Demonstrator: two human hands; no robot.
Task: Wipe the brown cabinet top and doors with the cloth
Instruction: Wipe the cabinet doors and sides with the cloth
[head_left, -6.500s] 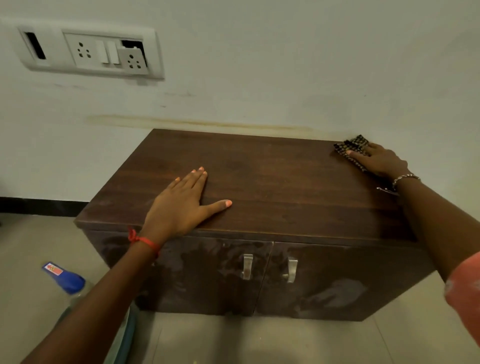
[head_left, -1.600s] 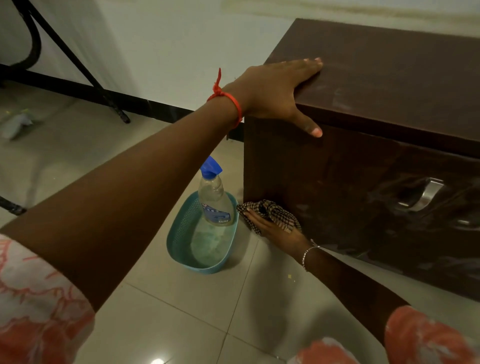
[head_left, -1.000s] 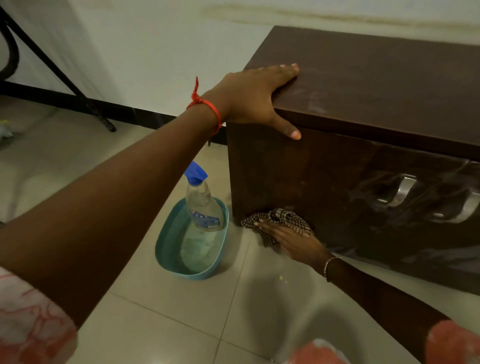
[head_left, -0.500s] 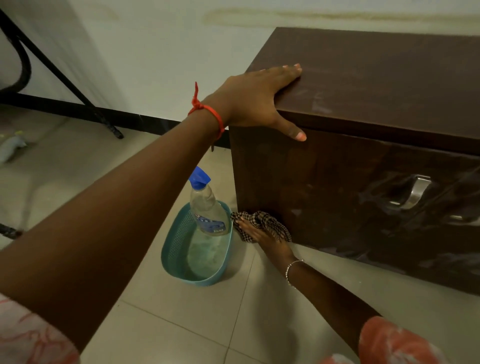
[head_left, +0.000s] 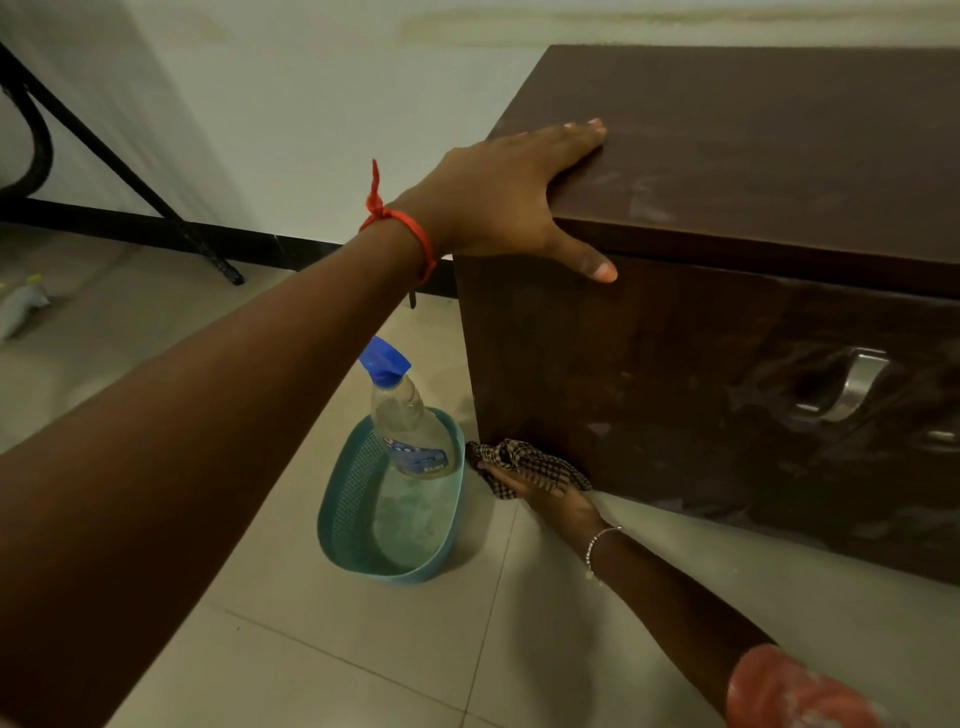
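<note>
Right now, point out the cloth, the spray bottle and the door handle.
cloth (head_left: 530, 462), head view, checked folds above the fingers.
spray bottle (head_left: 410, 421), head view, clear body.
door handle (head_left: 857, 384), head view, curved metal bar.

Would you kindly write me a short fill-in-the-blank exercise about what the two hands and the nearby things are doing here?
1. The right hand presses a checked ____ against the bottom corner of the cabinet.
2. The left hand rests flat on the cabinet's ____.
3. The spray bottle stands in a teal ____ on the floor.

Missing words: cloth; top; basket
</note>
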